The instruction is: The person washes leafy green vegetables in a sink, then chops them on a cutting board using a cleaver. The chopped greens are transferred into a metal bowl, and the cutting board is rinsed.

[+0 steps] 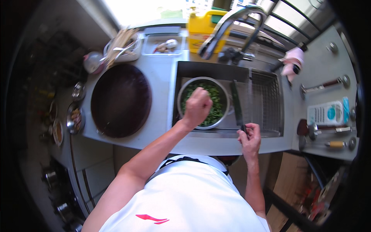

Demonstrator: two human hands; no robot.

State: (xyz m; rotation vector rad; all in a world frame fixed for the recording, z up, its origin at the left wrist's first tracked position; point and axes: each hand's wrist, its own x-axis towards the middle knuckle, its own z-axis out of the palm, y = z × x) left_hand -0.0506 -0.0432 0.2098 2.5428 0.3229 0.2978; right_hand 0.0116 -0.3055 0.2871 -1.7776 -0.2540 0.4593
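My right hand [251, 139] grips the dark handle of a kitchen knife [237, 101] at the sink's front edge; the long blade points away from me over the sink. My left hand [198, 105] is curled above a round metal bowl [227, 107] in the sink. Chopped green leaves [215, 101] lie in the bowl. The fingers are folded, and whether they hold anything cannot be seen.
A round dark chopping board [121, 100] lies on the counter left of the sink [214, 69]. A chrome faucet [216, 33] arches behind it, near a yellow jug [200, 32]. A wire rack [263, 101] occupies the sink's right side. Utensils hang at right.
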